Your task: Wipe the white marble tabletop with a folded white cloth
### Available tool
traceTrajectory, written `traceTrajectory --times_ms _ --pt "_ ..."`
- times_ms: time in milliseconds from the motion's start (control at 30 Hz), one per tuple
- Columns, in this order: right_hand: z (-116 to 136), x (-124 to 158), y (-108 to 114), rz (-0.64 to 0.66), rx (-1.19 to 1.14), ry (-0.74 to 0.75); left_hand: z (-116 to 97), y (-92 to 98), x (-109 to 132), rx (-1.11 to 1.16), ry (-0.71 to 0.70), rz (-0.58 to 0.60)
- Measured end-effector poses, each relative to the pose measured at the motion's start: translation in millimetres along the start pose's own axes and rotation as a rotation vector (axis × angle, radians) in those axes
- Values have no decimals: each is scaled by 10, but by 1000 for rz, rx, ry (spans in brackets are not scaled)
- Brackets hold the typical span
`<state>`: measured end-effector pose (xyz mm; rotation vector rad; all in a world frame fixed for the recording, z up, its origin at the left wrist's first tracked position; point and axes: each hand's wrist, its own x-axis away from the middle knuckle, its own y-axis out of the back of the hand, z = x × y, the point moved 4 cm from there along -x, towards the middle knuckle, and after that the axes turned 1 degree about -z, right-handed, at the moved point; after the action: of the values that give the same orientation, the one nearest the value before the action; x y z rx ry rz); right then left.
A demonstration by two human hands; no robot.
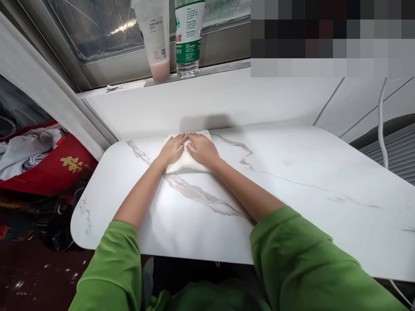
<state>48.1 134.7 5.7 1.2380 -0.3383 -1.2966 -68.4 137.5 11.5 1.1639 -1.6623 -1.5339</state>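
A folded white cloth (pixel 184 163) lies near the far edge of the white marble-patterned table (pixel 292 203). My left hand (pixel 173 148) rests flat on the cloth's left half, fingers stretched out and close together. My right hand (pixel 201 149) lies flat on its right half, fingertips meeting those of the left. Both palms press down on the cloth, and neither hand grips it. Green sleeves cover my upper arms.
On the window sill behind stand a plastic cup with pink drink (pixel 157 41) and a water bottle with a green label (pixel 188 36). Left of the table lie red fabric with gold print (pixel 61 166) and grey clothes. A white cable (pixel 382 129) hangs at the right.
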Motion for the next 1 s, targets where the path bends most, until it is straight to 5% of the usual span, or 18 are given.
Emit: traceTrajectory --times_ms 233,400,500,600,733,1000 --pt "449 945 175 70 159 3 -436 8 839 16 -78 57" --pt "974 1794 402 113 187 270 -833 190 1789 38 -172 76" --pt "1166 1957 438 148 166 341 -938 286 2078 32 -144 144" --pt "1265 1741 303 195 135 327 -800 302 2019 35 -2 201" --pt "1320 1096 -78 253 78 212 -244 267 1647 21 213 140" --pt "1379 -192 -744 201 19 65 1049 387 862 214 191 -179"
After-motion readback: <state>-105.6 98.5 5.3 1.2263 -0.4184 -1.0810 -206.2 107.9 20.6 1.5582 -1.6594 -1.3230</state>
